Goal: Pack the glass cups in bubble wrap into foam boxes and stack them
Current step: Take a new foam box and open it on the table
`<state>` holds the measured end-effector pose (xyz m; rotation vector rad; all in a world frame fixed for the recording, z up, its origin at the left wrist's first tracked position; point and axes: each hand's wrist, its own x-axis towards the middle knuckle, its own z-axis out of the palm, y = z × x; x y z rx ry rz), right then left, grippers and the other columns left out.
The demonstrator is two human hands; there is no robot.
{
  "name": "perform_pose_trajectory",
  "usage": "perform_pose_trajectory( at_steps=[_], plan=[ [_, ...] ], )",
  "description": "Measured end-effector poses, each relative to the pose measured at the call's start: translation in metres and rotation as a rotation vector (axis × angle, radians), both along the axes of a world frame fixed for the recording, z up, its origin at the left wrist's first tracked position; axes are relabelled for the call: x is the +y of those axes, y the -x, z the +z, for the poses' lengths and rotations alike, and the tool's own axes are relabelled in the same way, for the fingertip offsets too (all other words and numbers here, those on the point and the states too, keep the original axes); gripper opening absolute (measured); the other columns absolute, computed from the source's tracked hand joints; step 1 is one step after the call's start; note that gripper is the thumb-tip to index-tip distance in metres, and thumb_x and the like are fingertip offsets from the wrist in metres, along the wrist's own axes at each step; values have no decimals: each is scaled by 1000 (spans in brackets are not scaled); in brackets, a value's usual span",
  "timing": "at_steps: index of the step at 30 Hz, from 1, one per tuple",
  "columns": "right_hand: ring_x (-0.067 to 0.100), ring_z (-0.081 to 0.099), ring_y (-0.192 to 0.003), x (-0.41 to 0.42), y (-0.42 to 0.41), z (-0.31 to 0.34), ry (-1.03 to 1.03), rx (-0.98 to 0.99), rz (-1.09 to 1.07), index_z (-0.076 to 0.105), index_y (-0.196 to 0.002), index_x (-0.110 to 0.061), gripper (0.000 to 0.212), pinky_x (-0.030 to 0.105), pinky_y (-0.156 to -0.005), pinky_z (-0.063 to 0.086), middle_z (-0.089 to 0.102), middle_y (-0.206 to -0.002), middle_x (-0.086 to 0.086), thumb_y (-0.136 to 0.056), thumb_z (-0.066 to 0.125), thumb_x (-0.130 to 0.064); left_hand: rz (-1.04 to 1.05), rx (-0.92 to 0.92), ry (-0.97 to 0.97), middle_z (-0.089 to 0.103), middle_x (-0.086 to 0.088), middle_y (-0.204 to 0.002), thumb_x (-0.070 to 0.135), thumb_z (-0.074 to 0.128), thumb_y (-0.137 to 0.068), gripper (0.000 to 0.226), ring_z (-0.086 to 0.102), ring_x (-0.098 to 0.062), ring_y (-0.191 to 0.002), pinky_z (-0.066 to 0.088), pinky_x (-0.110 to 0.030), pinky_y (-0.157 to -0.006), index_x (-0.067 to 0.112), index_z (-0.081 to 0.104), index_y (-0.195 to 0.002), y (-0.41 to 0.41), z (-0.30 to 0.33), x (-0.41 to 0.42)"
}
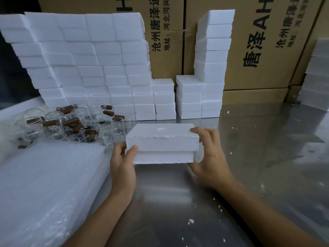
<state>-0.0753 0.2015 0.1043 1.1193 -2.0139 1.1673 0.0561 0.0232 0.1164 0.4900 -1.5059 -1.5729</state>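
A closed foam box was held above the metal table by both hands. It was gripped at its left end by the left hand, with the thumb curled over the front face. Its right end was gripped by the right hand, fingers on the top edge. The lid sat slightly shifted over the base. Glass cups with brown handles lay in a heap at the left, behind a pile of bubble wrap. Stacked boxes stood at the back, in front of cartons.
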Motion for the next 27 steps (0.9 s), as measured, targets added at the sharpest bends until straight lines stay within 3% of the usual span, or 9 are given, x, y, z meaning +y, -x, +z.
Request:
perform_pose_trajectory(
  at_steps=[3,7,14,17,21,24,27],
  plan=[
    [4,50,-90,0,-2,-4,-6,-44,-9,35,-141,-37,84,38,-75,53,48,-112,-5,-74,77,-9,22,-15,-19,70,5,-92,38,59,-76,22,65,-16,-92,49,-34,-81,26,64,-94,0,1,1],
    [7,56,-91,-2,-6,-5,-13,-134,31,30,-150,-30,88,33,-75,54,47,-121,-8,-76,76,-14,51,-34,-9,70,-5,-99,39,61,-75,24,64,-25,-97,48,-40,-84,24,65,-93,-1,-1,0],
    [-2,53,-96,6,-12,-3,-106,-299,105,8,-155,-41,112,24,-84,48,37,-135,-20,-68,78,-51,77,-84,20,68,-8,-101,43,64,-73,30,63,-28,-97,49,-43,-85,22,65,-94,-3,1,0],
    [-4,52,-105,5,-15,0,-56,-330,112,15,-155,-41,102,17,-87,44,41,-140,-26,-71,67,-67,94,-135,62,67,-5,-102,42,67,-87,13,63,-25,-95,50,-42,-81,32,63,-93,-2,-2,-2],
    [-1,50,-124,3,-18,4,27,-367,151,30,-150,-38,81,26,-102,43,49,-141,-24,-79,64,-58,125,-192,162,64,-1,-105,44,61,-93,10,61,-20,-94,45,-31,-72,35,62,-99,1,-6,-3],
    [5,60,-112,4,-19,4,66,-396,172,35,-146,-39,74,28,-95,51,53,-136,-21,-80,65,-51,150,-214,253,63,-1,-103,45,57,-96,20,60,-18,-92,42,-30,-71,30,62,-107,0,-8,-2],
    [5,63,-101,6,-19,2,41,-388,150,31,-147,-45,76,22,-85,51,49,-140,-22,-78,63,-56,192,-260,354,59,2,-97,47,50,-99,17,56,-13,-87,39,-30,-68,33,58,-104,-2,-8,-1]
  ],
)
